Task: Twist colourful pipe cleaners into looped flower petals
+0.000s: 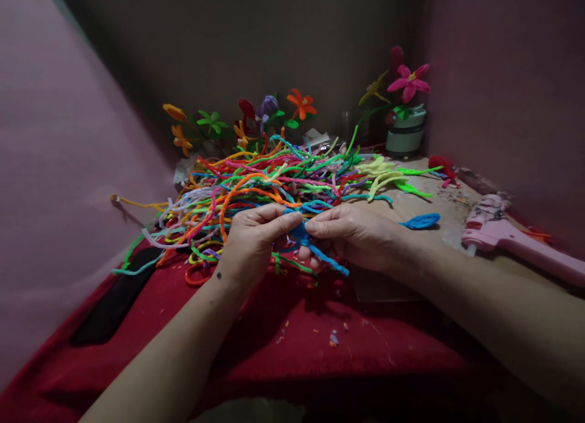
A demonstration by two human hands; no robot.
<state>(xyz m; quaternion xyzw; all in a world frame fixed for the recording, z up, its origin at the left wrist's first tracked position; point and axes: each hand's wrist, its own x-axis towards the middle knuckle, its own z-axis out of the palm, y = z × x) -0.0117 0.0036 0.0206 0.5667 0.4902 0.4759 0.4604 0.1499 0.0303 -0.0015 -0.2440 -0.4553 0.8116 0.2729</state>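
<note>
Between my two hands is a blue pipe cleaner (326, 258), partly bent into a flat shape, with one twisted end slanting down to the right. My left hand (256, 234) pinches it between thumb and fingers from the left. From the right, my right hand (350, 234) grips the same piece, its thumb close to the left thumb. Fingers hide much of the bent part. Just behind the hands spreads a big heap of many-coloured pipe cleaners (256, 179). A finished-looking blue petal shape (420, 221) lies beyond my right wrist.
A pink glue gun (516, 240) rests on cardboard (434, 200) at the right. Pipe-cleaner flowers stand along the back, with a pink flower (409, 83) above a pale pot (406, 133). A black strip (116, 301) lies left on the red cloth (292, 344), which carries scattered fluff.
</note>
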